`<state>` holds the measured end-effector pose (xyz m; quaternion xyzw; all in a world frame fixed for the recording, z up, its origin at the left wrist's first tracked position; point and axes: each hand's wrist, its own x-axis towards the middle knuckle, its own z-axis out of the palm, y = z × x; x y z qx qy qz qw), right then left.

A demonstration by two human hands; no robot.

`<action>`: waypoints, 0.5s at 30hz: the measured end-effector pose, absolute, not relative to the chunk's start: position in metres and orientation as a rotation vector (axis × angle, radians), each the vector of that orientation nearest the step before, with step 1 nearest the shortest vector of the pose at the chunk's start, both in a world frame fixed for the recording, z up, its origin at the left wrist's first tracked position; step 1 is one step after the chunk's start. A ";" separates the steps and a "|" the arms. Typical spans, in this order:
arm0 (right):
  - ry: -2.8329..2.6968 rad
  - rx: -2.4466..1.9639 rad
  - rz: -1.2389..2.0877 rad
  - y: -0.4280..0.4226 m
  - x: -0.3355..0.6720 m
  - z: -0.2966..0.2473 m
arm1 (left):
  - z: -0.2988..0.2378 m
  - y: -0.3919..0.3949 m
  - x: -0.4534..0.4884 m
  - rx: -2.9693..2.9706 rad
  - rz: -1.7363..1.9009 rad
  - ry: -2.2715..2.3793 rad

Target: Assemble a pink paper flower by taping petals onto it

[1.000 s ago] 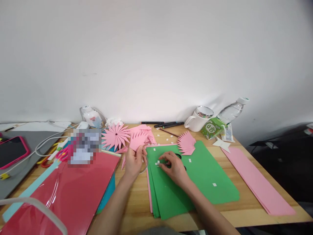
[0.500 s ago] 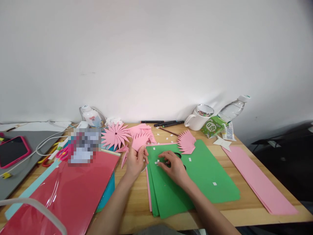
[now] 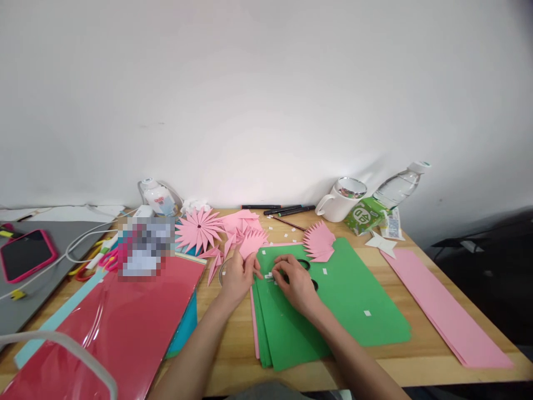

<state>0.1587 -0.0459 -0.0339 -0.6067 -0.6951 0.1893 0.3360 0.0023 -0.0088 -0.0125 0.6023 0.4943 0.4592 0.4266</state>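
My left hand (image 3: 239,278) pinches the base of a pink folded-paper fan (image 3: 252,241) with pointed tips. Over a stack of green paper (image 3: 345,311), my right hand (image 3: 295,280) has thumb and fingertips pressed together; whatever is between them is too small to make out. Partly under that hand lies a pair of black-handled scissors (image 3: 305,264). Small white squares (image 3: 268,275) lie by its fingertips. Another pink fan (image 3: 320,242) rests at the green stack's back edge. A round pink paper pinwheel (image 3: 199,226) sits to the left, among loose folded pink pieces (image 3: 214,258).
A red sheet in clear plastic (image 3: 120,328) covers the left side, near a phone (image 3: 28,255). Pink paper strips (image 3: 445,305) lie at right. Along the wall stand a white mug (image 3: 339,203), a green box (image 3: 364,215), a tilted water bottle (image 3: 400,186) and black markers (image 3: 287,210).
My left hand has moved slightly right with the pink fan, uncovering folded pieces and a ring behind it. My right hand's fingers have drawn together beside the white squares.
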 end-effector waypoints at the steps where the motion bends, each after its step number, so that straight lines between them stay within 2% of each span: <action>1: -1.809 -1.586 0.484 -0.046 0.159 -0.035 | -0.013 -0.009 0.002 1.535 1.096 1.239; 5: -1.798 -1.627 0.468 -0.043 0.160 -0.037 | -0.013 -0.010 0.003 1.613 1.003 1.280; 15: -1.863 -1.656 0.441 -0.044 0.160 -0.035 | -0.014 -0.011 0.003 1.697 1.035 1.275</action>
